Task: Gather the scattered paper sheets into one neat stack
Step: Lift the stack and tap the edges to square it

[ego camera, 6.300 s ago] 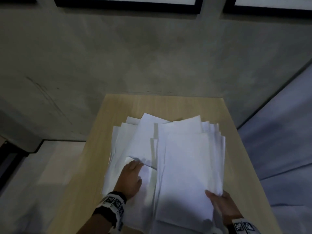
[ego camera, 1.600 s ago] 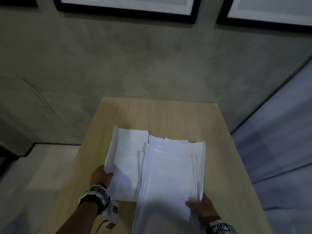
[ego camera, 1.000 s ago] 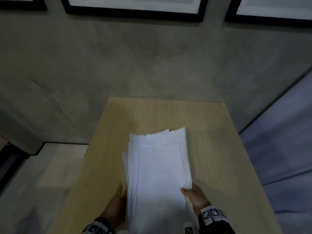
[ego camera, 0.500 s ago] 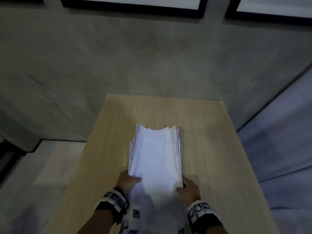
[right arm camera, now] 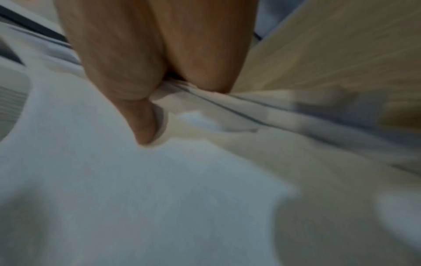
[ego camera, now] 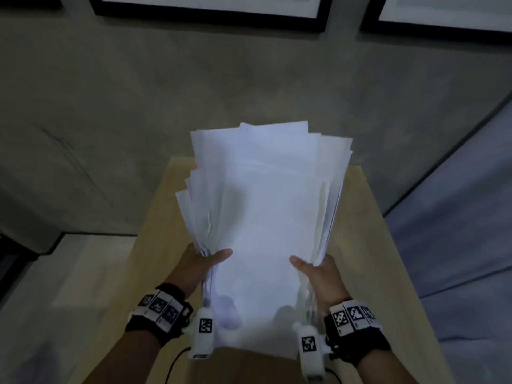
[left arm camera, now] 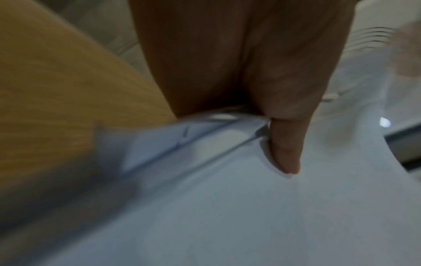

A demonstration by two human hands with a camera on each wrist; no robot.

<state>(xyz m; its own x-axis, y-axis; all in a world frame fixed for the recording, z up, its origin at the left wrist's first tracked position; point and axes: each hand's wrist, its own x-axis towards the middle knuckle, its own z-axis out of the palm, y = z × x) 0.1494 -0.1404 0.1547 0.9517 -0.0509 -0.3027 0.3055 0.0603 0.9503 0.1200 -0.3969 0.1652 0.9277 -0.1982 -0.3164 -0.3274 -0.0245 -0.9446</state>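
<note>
White paper sheets (ego camera: 266,217) are held up above the tabletop (ego camera: 368,245), pinched by the left hand (ego camera: 199,266) at 7 o'clock and the right hand (ego camera: 318,273) at 5; uneven far edges should be tapped down square.

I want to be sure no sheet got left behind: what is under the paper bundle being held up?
Under the paper bundle, gripped by the left hand and right hand, bare wooden table shows along both sides. The tabletop directly beneath is covered, so a stray sheet there cannot be ruled out.

Bare indoor room, office-like: concrete wall (ego camera: 249,79), black-framed pictures (ego camera: 210,9) at far side, light wooden surface (ego camera: 368,245).
</note>
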